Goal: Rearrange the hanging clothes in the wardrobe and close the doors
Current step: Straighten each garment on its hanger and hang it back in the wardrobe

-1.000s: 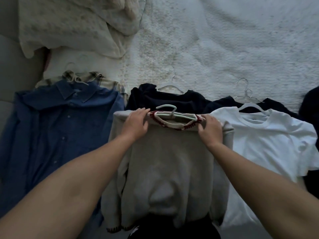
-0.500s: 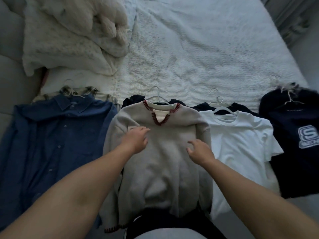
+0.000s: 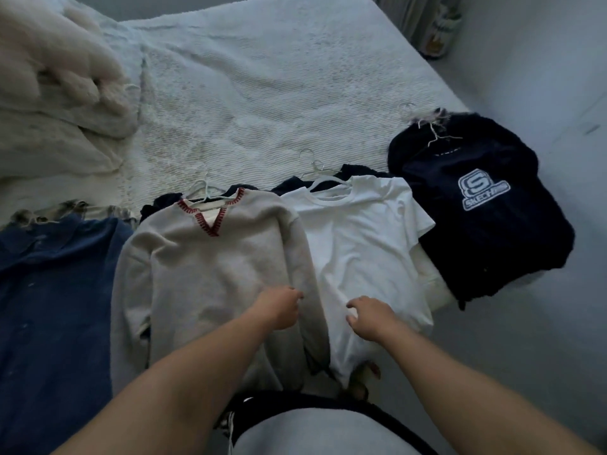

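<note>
Several garments on white hangers lie in a row across the bed's near edge. A beige sweater [image 3: 210, 267] with red-stitched V-neck lies in the middle, and a white T-shirt [image 3: 361, 238] lies to its right, each over a dark garment. My left hand [image 3: 279, 307] hovers over the sweater's right sleeve with loosely curled fingers, holding nothing. My right hand [image 3: 368, 318] lies on the T-shirt's lower part, fingers curled at the fabric; whether it pinches the cloth cannot be told. A blue denim shirt [image 3: 56, 290] lies at the left and a navy logo sweatshirt [image 3: 479, 208] at the right.
The bed [image 3: 262, 93] has a white textured cover, with a rumpled cream duvet [image 3: 56, 93] at the far left. Grey floor runs along the right side, with a curtain and a small object [image 3: 438, 34] in the far corner. No wardrobe is in view.
Both hands let go of the beige sweater's shoulders and hanger, leaving it flat on the bed, then drew back and right toward the white T-shirt. The view swung right.
</note>
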